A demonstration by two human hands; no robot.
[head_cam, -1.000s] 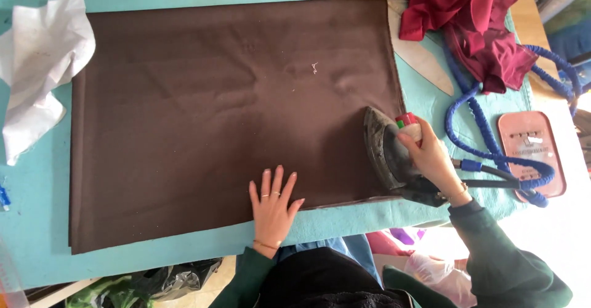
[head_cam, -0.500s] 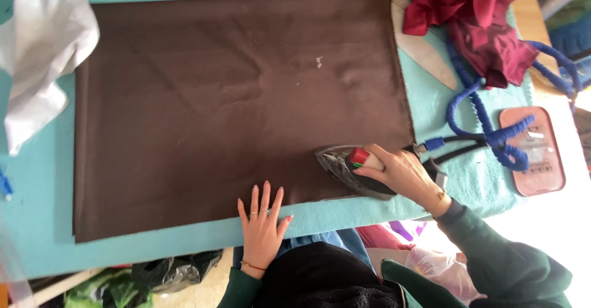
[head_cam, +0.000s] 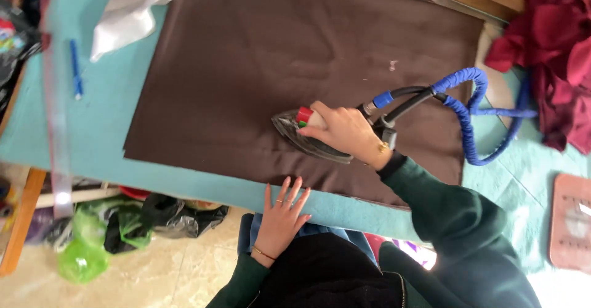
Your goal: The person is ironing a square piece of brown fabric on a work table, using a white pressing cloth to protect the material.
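Observation:
A large dark brown cloth (head_cam: 271,55) lies spread flat on the teal table (head_cam: 104,129). My right hand (head_cam: 345,129) grips the handle of a grey steam iron (head_cam: 301,137), which rests on the cloth near its front edge with its tip pointing left. A blue-wrapped hose (head_cam: 465,108) runs from the back of the iron to the right. My left hand (head_cam: 283,212) lies flat with fingers spread at the table's front edge, just below the cloth's edge. Both arms wear dark green sleeves.
White cloth (head_cam: 132,9) lies at the table's far left, beside a blue pen (head_cam: 75,68). Dark red fabric (head_cam: 554,49) is heaped at the far right. A pink iron rest (head_cam: 569,222) sits at the right. Green and black bags (head_cam: 123,231) lie on the floor below.
My right hand has slid the iron leftward along the cloth's front part, the hose trailing after it. My left hand stays flat at the table's front edge. The camera view has tilted and shifted.

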